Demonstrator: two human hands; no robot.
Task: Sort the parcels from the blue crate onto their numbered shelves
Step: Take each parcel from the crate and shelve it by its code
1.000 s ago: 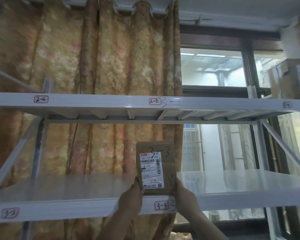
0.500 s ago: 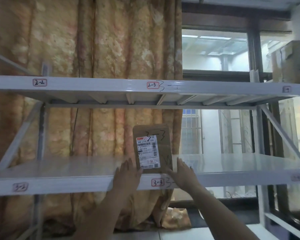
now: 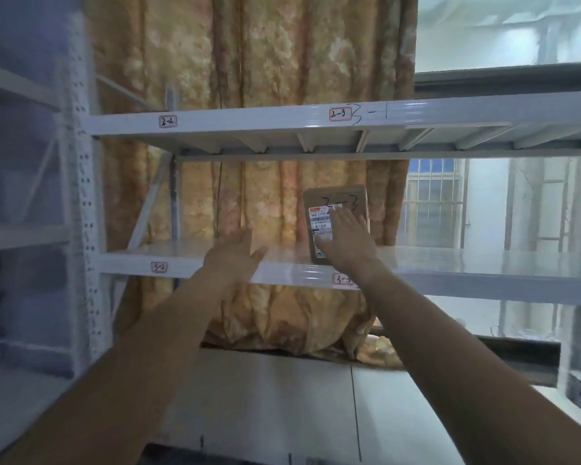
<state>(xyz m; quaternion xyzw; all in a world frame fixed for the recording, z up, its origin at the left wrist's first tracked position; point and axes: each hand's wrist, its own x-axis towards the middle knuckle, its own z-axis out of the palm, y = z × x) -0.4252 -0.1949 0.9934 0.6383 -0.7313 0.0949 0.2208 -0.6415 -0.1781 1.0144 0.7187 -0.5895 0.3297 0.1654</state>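
The brown cardboard parcel with a white shipping label and "3-3" handwritten on it stands upright on its narrow end on the white metal shelf, just above the red-edged "3-3" tag. That makes tipping the main risk. A hard push from the right hand could topple it backward against the orange floral curtain, since no back panel shows. Letting go carelessly could drop it forward off the rim. The right hand lies flat on the label face with fingers straight, gripping nothing. The left hand hovers open and empty, well to the left of the parcel. Half a second earlier both hands flanked the parcel's lower corners. Since then the left has drawn away, the right has slid onto the front, and the parcel seems to sit slightly deeper.
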